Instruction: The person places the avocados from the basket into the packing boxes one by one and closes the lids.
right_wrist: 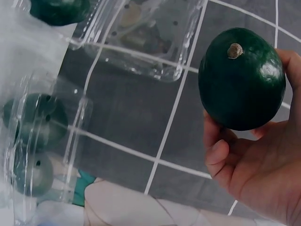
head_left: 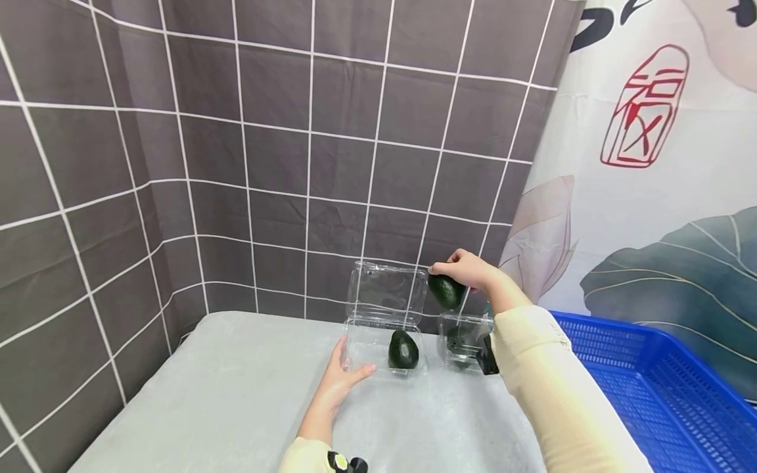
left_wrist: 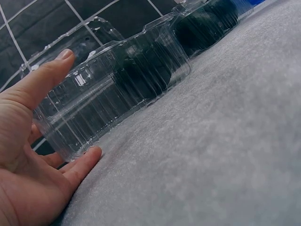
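My right hand (head_left: 467,270) holds a dark green avocado (head_left: 446,291) up in the air, above and between two clear plastic clamshell boxes. Its stem end shows in the right wrist view, with the thumb and fingers around the fruit (right_wrist: 242,80). The left hand (head_left: 340,376) grips the left end of the open clamshell box (head_left: 369,341), thumb along its near side and fingers around the corner. Another avocado (head_left: 403,349) lies in the right half of that box. Behind it the box's lid (head_left: 387,292) stands raised.
A second clear clamshell box (head_left: 481,325) with avocados (right_wrist: 36,120) inside sits just right of the open one, partly behind the right wrist. A blue plastic basket (head_left: 650,341) stands at the far right. Grey gridded cloth (head_left: 266,157) hangs behind the pale table (head_left: 236,394).
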### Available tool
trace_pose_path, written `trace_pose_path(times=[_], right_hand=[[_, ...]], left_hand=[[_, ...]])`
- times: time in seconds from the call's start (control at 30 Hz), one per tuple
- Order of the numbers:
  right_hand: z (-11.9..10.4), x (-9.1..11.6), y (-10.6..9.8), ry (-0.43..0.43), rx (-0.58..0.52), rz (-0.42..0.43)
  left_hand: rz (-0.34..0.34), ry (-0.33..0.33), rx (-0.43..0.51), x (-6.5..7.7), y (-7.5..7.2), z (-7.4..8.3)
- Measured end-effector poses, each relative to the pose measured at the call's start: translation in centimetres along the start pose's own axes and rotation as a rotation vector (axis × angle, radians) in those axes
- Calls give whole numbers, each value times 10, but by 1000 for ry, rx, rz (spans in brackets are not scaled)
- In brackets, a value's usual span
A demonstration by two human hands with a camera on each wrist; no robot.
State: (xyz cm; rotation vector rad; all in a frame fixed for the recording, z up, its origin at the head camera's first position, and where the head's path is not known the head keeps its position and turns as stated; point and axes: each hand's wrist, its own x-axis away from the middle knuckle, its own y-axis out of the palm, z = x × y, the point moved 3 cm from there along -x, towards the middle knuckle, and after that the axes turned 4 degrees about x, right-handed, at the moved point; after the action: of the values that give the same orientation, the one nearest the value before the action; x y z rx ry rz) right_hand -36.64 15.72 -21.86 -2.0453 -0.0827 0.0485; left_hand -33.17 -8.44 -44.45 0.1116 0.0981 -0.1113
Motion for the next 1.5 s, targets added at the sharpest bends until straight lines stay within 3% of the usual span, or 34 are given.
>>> trace_pose_path(times=[0.27,0.47,0.6,1.07,1.2,1.33,1.5], right_hand=[[-15,-6,10,-22,-37,17],[-22,-12,23,-18,-71,45],[-30,-15,34,-19,-103,51],[-47,-21,101,-30,-216,62],[-47,-22,127,-19,-208,83],[-45,-23,154,-16,-173,156],[-38,-22,188,-16,60,235]], left_hand=[[9,-13,7,-2,0,0],[7,-41,67,-5,0,4],[6,-14,103,-7,0,5],[-20,0,116,-8,-1,2],[-30,0,129,-8,-1,3],[-24,-5,134,-7,-2,4],[-18,-28,119,-6,-1,4]])
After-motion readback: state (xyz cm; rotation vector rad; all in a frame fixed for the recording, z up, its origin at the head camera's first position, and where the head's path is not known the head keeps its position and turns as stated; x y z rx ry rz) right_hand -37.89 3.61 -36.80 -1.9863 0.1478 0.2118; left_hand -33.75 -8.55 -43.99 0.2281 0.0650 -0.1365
